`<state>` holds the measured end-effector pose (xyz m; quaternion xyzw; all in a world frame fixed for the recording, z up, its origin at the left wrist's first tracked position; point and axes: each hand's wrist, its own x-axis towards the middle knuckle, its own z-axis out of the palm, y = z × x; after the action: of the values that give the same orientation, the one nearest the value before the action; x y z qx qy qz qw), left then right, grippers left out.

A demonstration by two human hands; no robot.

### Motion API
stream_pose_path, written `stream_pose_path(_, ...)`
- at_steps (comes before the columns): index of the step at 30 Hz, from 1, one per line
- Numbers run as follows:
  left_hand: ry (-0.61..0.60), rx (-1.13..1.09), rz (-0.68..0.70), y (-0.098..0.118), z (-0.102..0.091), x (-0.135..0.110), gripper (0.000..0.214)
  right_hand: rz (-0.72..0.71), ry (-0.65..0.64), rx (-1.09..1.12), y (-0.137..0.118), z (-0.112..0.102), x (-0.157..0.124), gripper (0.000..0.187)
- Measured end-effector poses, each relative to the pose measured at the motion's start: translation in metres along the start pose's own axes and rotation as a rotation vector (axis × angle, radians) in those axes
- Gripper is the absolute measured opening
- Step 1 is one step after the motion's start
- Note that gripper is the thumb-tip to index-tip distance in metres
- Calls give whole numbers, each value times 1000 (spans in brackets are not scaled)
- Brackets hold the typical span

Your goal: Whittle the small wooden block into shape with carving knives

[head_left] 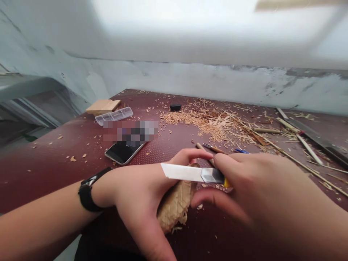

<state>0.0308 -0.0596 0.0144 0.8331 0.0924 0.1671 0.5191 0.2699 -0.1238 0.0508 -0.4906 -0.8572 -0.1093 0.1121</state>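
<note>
A rough, carved piece of wood (175, 206) with a faceted surface sits in my left hand (141, 195), whose fingers curl round its far side while the thumb reaches along the near side. My right hand (252, 185) is closed on a yellow-handled utility knife (190, 173). The knife's wide blade points left, above the wood and across the base of my left index finger. The right thumb extends below the knife towards the wood's right edge and is slightly blurred. Most of the knife handle is hidden in the right hand.
A phone (123, 152) lies left of centre, near a clear plastic case (114, 116) and a wooden block (103, 106). Wood shavings (206, 123), thin sticks (293, 159) and a thin tool (216, 148) lie beyond the right hand. A small black object (175, 107) stands farther back.
</note>
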Motion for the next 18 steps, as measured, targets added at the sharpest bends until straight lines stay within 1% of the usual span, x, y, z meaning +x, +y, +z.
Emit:
stream_pose_path(1, -19, -101, 60, -3, -2, 2, 116, 25, -11, 13, 1, 1, 0, 50)
stream_pose_path(2, -25, -172, 57, -6, -3, 3, 117, 44, -23, 22, 2, 1, 0, 46)
stream_pose_path(3, 23, -243, 69, -8, -4, 5, 119, 54, -38, 34, 3, 0, 0, 40)
stream_pose_path(4, 55, -257, 57, -10, -5, 5, 112, 56, -52, 51, 3, 0, 0, 33)
stream_pose_path(5, 94, -252, 13, -11, -7, 5, 99, 55, -61, 71, 3, 0, 0, 26)
stream_pose_path(6, 134, -236, -38, -10, -8, 4, 82, 52, -63, 85, 3, 0, 0, 20)
stream_pose_path(8, 204, -188, -149, -8, -13, 1, 50, 55, -61, 96, 3, 1, 0, 15)
stream_pose_path(9, 231, -166, -188, -7, -15, 0, 44, 58, -66, 99, 3, 2, 1, 15)
stream_pose_path(10, 245, -148, -205, -5, -18, -2, 49, 70, -75, 98, 4, 3, 2, 17)
stream_pose_path(11, 243, -132, -215, -4, -21, -4, 63, 92, -85, 98, 6, 5, 4, 18)
stream_pose_path(13, 187, -111, -237, -4, -24, -7, 104, 155, -79, 104, 10, 8, 8, 22)
stream_pose_path(14, 159, -104, -269, -4, -25, -9, 120, 187, -69, 110, 13, 10, 10, 26)
stream_pose_path(15, 135, -95, -300, -5, -26, -10, 130, 212, -59, 118, 15, 11, 12, 29)
stream_pose_path(16, 134, -81, -332, -6, -25, -11, 133, 228, -54, 131, 18, 12, 13, 31)
stream_pose_path(18, 133, -67, -391, -8, -23, -12, 131, 237, -54, 165, 21, 14, 14, 30)
